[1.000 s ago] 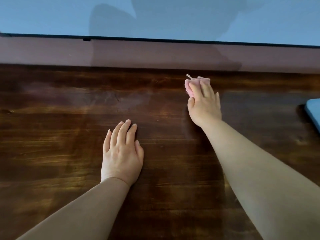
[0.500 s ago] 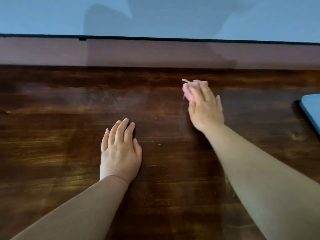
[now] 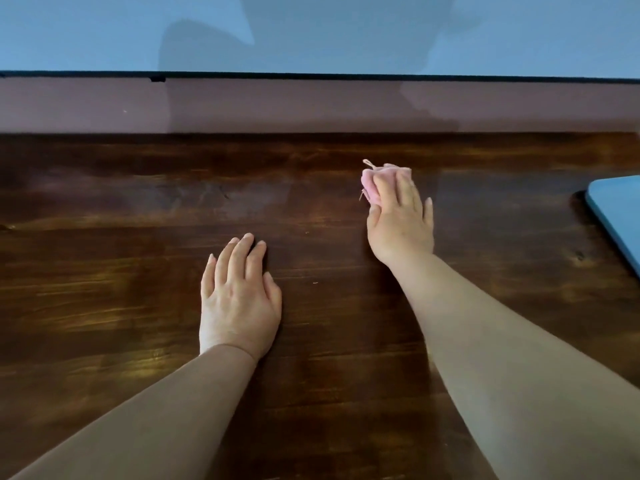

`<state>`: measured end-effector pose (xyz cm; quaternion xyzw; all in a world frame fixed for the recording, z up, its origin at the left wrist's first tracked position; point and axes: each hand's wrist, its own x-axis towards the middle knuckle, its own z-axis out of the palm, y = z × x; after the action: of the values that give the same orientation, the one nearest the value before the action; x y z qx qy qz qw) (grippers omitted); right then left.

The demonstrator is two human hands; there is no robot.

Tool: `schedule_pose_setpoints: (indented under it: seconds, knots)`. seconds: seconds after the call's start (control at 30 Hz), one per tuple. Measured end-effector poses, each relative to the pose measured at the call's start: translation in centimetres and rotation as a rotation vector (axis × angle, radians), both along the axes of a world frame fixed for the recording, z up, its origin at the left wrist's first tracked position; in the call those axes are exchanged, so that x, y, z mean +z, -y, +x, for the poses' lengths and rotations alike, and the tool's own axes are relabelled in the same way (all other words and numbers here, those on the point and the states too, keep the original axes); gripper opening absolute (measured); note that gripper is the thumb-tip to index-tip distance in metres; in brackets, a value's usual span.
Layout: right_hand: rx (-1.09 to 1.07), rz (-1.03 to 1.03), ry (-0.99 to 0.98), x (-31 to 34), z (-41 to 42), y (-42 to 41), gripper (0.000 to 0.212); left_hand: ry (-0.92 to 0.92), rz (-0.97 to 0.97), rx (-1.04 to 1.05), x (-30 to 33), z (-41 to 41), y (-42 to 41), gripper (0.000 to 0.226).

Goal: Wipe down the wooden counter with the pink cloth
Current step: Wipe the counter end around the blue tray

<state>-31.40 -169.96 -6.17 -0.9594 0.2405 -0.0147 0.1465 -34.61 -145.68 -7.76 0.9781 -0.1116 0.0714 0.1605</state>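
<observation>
Two hands lie on one dark brown wooden table (image 3: 104,271). Only part of the table shows, for it runs off the picture on the left, the right and the near side.

The left hand (image 3: 239,299) lies flat on the wood, nearer to the person than the pink cloth and to the left of it. Its fingers (image 3: 239,258) are straight and close together, and it holds nothing. Its palm is hidden against the wood.

To the right of it, and farther away, is the one pink cloth (image 3: 372,183). It is a small bunched-up lump that sits on the table, near the back edge. Most of it is hidden under the right hand (image 3: 401,223). The fingers of that hand lie on top of the cloth and bend down over it. The thumb sits beside the cloth on its left. How the cloth is folded cannot be told. A little thread sticks out of its top left corner.

Far to the right of the cloth lies one flat blue thing (image 3: 616,206) with a round corner. It is cut off by the picture edge, so what it is cannot be told.

Behind the cloth, past the table's back edge, runs one dull purple strip (image 3: 104,105). Above that is a blue wall (image 3: 86,32) with a big dark shadow on it.
</observation>
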Motion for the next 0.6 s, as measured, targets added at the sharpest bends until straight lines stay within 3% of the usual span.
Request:
schedule_pose_setpoints:
  seconds: [0.1, 0.27, 0.47, 0.6]
  knots:
    - [-0.049, 0.045, 0.030, -0.1, -0.3, -4.0, 0.058, -0.013, -0.003, 0.001, 0.1, 0.0, -0.1, 0.045]
    - [0.237, -0.019, 0.069, -0.6, -5.2, -6.2, 0.060, -0.039, -0.010, 0.002, 0.4, -0.1, -0.1, 0.046]
    - [-0.108, 0.021, -0.008, 0.0, -3.4, -1.2, 0.060, -0.028, -0.026, 0.005, 0.2, 0.0, 0.1, 0.045]
    - [0.056, 0.045, 0.056, -0.4, -6.4, -6.7, 0.060, -0.035, -0.029, 0.004, 0.4, -0.2, 0.0, 0.045]
